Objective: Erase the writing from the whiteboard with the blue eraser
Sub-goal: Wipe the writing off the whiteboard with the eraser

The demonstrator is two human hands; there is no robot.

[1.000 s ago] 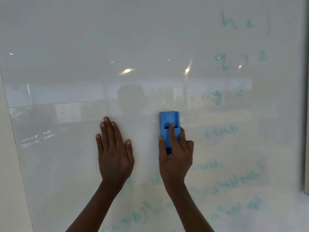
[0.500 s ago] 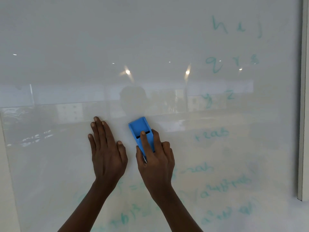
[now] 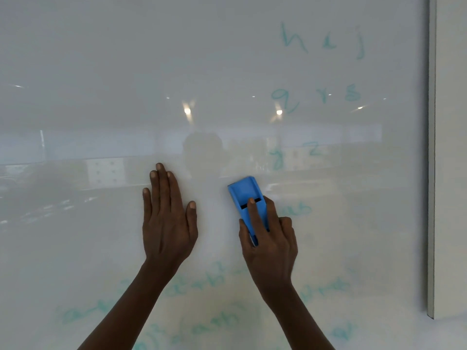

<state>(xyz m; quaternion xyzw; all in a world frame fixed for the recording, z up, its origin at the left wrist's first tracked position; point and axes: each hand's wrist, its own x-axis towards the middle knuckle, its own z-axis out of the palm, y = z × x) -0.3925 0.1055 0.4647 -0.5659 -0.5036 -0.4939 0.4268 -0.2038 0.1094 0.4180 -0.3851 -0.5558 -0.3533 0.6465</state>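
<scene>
The glossy whiteboard (image 3: 101, 59) fills the view. My right hand (image 3: 271, 241) presses the blue eraser (image 3: 246, 195) flat against it at centre right, forefinger along the eraser's back, the eraser tilted a little to the left. My left hand (image 3: 168, 218) lies flat on the board to the left of it, fingers spread upward, holding nothing. Faint teal writing (image 3: 323, 44) remains at the upper right, more teal letters (image 3: 316, 97) sit below that, and smeared teal lines (image 3: 202, 322) run along the bottom around my forearms.
The board's right edge (image 3: 431, 173) runs vertically at far right, with a pale wall (image 3: 452, 147) beyond it. Reflections of ceiling lights (image 3: 187, 111) and a room show in the board's surface.
My right hand slid the eraser left toward my left hand, then back to the right. The left hand stayed flat on the board. The camera view shifted slightly, bringing the board's right edge further in.
</scene>
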